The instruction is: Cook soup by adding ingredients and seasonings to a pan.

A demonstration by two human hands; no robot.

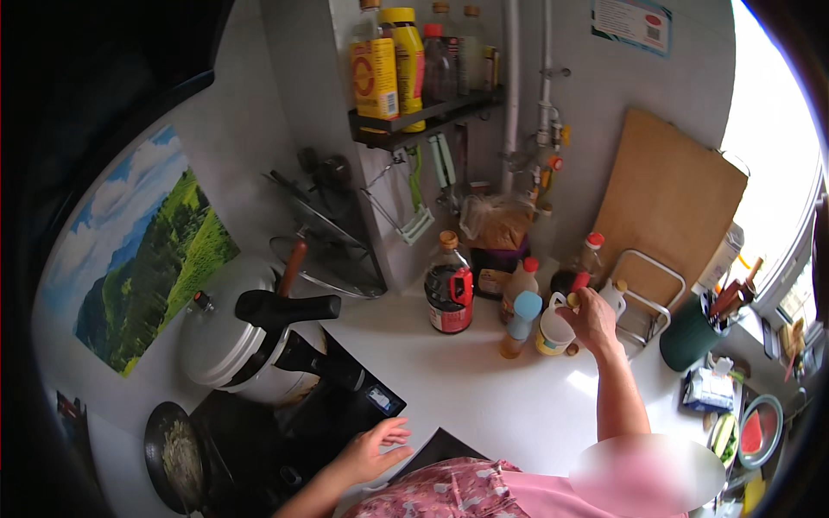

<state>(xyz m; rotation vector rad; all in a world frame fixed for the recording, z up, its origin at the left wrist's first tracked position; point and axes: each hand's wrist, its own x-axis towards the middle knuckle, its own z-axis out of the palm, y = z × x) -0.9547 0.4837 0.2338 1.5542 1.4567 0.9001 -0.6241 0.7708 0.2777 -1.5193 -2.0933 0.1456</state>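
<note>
My right hand (590, 318) reaches over the counter, its fingertips on the small cap (573, 300) at the top of a white plastic jug (554, 331) with a handle. Whether the cap is on the jug's neck or lifted from it, I cannot tell. A bottle with a light blue lid (526, 305) stands left of the jug, and a small round brown cap (572, 349) lies at its base. My left hand (377, 449) hovers near the stove's front edge with fingers apart, holding nothing. A large dark sauce bottle with a red handle (448, 291) stands farther left.
A pressure cooker (223, 330) sits on the black stove (259, 427), its handle pointing towards the counter. A frying pan with food (178, 456) is at the far left. Right of my arm are a wire rack (647, 291), a wooden board (670, 188) and a green utensil holder (693, 333).
</note>
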